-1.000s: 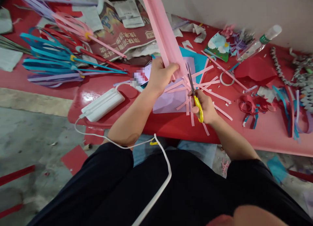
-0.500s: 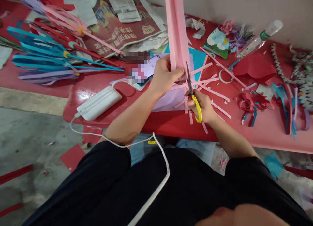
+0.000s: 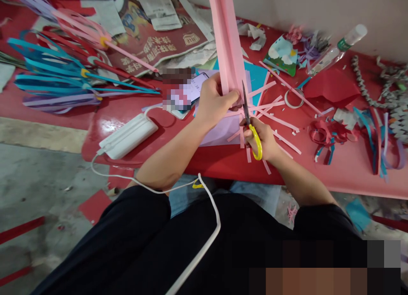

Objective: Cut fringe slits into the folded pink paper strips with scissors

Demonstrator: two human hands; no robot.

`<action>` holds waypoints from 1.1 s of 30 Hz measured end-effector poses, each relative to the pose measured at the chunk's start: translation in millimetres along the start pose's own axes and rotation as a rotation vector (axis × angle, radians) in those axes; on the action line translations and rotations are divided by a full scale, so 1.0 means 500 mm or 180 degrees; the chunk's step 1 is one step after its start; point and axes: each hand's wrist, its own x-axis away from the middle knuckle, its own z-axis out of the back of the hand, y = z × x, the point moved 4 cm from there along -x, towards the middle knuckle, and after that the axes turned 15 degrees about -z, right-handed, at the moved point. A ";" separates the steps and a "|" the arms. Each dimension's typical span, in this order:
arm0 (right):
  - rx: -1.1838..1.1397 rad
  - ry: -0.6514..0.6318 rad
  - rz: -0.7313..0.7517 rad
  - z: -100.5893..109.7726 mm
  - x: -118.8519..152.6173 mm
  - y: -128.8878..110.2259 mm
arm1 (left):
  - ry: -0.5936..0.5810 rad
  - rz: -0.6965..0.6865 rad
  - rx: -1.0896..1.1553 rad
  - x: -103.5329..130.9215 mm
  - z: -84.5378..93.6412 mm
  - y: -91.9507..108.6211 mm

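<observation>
The left hand held one long pink paper standing up over the red tabletop. Just right of the paper, the right hand gripped one pair of scissors, blades at its bottom edge. Many pink strips lay nearby.

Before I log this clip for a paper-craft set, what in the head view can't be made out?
- Pink folded paper: its upper end is cut off by the top edge.
- Phone: partly pixelated, and the left hand covers one corner.
- Scissors: the right hand hides most of the yellow handles.
- Bottom right corner: pixelated, contents unreadable.
- Newspaper: print too small.
</observation>
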 end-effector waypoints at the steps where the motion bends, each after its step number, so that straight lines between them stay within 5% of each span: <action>1: -0.0010 -0.0008 -0.0008 -0.001 0.000 0.001 | 0.0006 0.0012 -0.0004 0.001 0.000 0.000; 27: 0.0053 0.0247 -0.0139 -0.004 -0.017 0.031 | -0.0007 -0.0044 0.0037 0.001 -0.008 0.012; 33: -0.0175 -0.0296 0.0036 -0.011 -0.016 0.038 | -0.0006 0.0114 0.0075 0.011 -0.010 0.011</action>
